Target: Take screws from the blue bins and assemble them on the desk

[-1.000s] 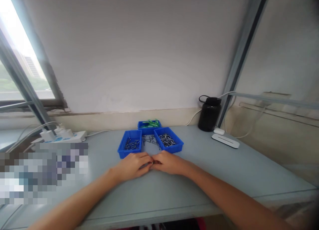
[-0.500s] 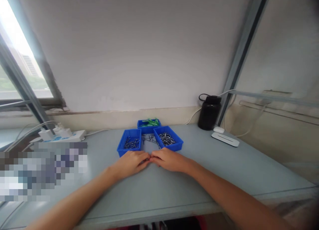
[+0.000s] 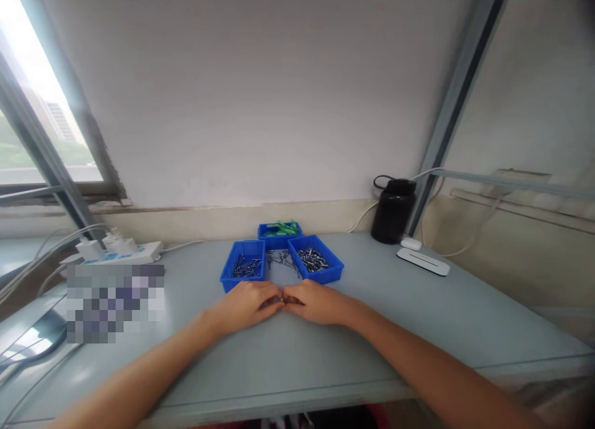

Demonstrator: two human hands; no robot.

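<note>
A small assembly workstation by a window: grey bench, three blue parts bins holding metal screws and green pieces, a power strip with chargers plugged in.

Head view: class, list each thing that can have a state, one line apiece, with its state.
Left hand: on the table, fingers pinched on something small.
Right hand: likewise, fingertips meeting the left's.
Left bin: holds dark metal pieces.
Right bin: holds metal pieces.
Back bin: holds green pieces.
Bottle: upright, capped.
Power strip: plugs inserted.
</note>
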